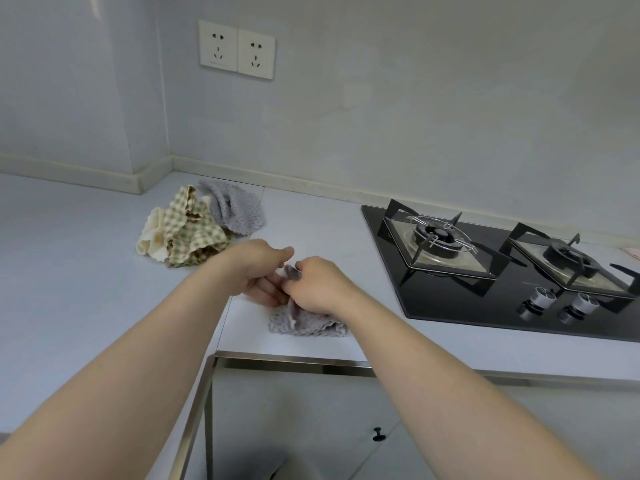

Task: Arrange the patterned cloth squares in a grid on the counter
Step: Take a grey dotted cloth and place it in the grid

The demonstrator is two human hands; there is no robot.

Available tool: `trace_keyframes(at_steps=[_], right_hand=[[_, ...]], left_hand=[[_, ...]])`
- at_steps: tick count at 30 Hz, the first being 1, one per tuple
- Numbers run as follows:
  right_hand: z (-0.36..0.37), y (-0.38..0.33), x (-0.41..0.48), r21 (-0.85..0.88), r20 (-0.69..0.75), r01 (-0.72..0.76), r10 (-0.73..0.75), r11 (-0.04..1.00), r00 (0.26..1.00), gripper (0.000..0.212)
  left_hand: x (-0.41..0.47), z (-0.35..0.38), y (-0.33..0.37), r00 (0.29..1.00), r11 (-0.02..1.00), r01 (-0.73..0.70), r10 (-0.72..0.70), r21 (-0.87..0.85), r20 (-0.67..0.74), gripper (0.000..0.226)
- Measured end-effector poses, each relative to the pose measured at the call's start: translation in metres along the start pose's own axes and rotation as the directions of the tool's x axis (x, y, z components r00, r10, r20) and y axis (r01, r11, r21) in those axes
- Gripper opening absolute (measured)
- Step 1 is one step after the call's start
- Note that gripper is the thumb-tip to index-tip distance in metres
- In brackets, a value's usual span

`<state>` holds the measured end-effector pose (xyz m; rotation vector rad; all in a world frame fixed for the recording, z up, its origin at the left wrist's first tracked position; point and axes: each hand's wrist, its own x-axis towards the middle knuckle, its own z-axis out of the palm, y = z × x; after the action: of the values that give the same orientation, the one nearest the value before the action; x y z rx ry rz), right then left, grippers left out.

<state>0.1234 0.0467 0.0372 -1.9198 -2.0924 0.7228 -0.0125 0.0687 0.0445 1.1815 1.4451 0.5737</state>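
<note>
Near the bench (86, 278) front edge, the right grip (313, 289) curls round a bunched grey dotted cloth (308, 323), whose lower part lies on the surface. The left grip (258, 271) touches it with fairly straight fingers, thumb raised. A heap of cloths (194, 233) sits behind, left of the hob (450, 306).

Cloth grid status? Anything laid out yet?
Done: nothing; no square lies flat on the counter. In hand: the right hand grips a crumpled grey dotted cloth whose lower part rests on the counter; the left hand is at its top edge, grip unclear. Left: spreading that one, plus the pile behind, a green checked cloth, a cream cloth and a second grey dotted cloth, all bunched.
</note>
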Motion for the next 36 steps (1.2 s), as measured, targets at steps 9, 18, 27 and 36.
trace_keyframes(at_steps=[9, 18, 27, 36], right_hand=[[-0.034, 0.040, 0.009, -0.074, -0.232, -0.074, 0.055, 0.995, 0.971, 0.033], [-0.025, 0.068, 0.020, 0.018, -0.069, -0.045, 0.046, 0.999, 0.997, 0.019], [-0.034, 0.078, 0.009, 0.116, -0.078, 0.051, -0.042, 0.992, 0.996, 0.016], [-0.099, 0.084, -0.061, 0.045, -0.110, 0.118, -0.113, 0.992, 0.988, 0.024]], left_hand=[[0.007, 0.002, -0.007, 0.996, 0.983, -0.042, 0.055, 0.181, -0.066, 0.036], [0.010, 0.014, -0.006, 0.939, 0.668, -0.134, 0.321, 0.732, -0.121, 0.021], [0.022, 0.022, -0.011, 0.896, 0.749, -0.293, 0.432, 0.594, -0.103, 0.007], [-0.005, 0.053, 0.011, 0.803, 0.815, -0.580, 0.572, 0.004, -0.168, 0.016]])
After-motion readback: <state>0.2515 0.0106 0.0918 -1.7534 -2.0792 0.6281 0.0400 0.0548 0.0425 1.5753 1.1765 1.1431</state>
